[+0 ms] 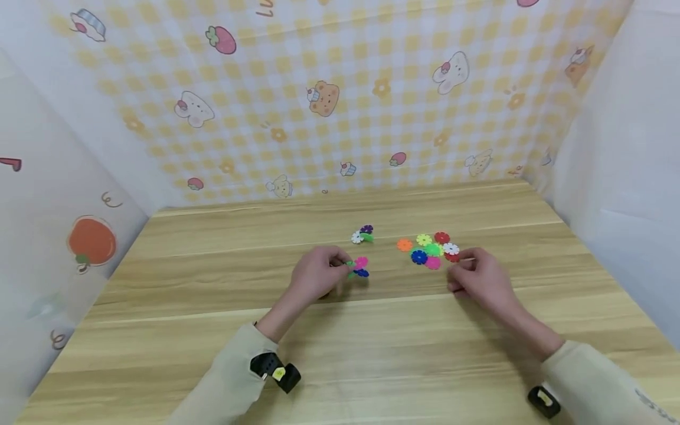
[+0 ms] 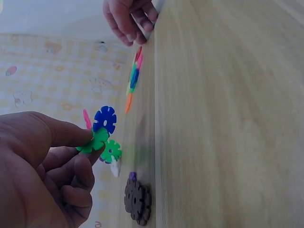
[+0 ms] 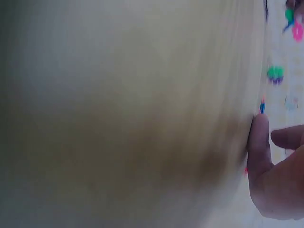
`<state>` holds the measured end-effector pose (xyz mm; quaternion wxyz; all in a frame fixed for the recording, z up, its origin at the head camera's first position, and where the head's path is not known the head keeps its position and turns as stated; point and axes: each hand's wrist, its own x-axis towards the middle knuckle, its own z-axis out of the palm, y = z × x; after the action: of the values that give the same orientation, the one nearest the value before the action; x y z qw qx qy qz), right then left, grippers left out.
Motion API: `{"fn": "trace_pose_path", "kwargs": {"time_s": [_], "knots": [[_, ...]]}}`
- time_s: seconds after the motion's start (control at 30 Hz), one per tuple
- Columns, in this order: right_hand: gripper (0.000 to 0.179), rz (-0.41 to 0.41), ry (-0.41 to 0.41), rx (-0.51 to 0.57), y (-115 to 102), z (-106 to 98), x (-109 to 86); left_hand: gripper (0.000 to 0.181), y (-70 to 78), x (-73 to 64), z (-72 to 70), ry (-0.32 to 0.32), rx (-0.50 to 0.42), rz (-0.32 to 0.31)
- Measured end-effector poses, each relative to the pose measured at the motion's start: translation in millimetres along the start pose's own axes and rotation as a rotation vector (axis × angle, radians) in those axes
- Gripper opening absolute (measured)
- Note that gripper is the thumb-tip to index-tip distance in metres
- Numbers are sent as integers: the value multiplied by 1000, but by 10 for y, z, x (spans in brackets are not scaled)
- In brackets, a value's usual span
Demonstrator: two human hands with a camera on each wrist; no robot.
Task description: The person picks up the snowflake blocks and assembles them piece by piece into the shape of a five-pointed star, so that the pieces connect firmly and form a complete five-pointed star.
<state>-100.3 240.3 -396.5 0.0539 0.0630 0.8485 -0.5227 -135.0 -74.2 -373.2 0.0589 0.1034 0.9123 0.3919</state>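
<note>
My left hand (image 1: 319, 273) pinches a green snowflake disc (image 2: 96, 140) between thumb and fingers, held above the table. Joined to it are a blue disc (image 2: 105, 119) and a pink disc (image 1: 361, 262). At the right edge of a loose pile of coloured snowflake discs, my right hand (image 1: 484, 280) reaches low to the table, beside a white disc (image 1: 451, 249) and a red disc (image 1: 452, 258). In the right wrist view a gap shows between its thumb and finger, and I see nothing held there. That view is blurred.
A joined cluster with a white disc (image 1: 357, 237), a purple disc (image 1: 367, 229) and a green one stands behind my left hand. Brown discs (image 2: 137, 202) sit below that hand. The pile includes an orange disc (image 1: 405, 245). A patterned cloth (image 1: 329, 141) closes the table's back.
</note>
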Motion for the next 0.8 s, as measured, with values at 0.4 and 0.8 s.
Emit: {"fn": "trace_pose_path", "kwargs": {"time_s": [0.4, 0.8], "knots": [[92, -38, -33, -202, -8, -131, 369, 12, -68, 280, -4, 3, 115, -106], [92, -59, -6, -301, -41, -137, 500, 15, -68, 480, 34, -18, 160, -143]]}}
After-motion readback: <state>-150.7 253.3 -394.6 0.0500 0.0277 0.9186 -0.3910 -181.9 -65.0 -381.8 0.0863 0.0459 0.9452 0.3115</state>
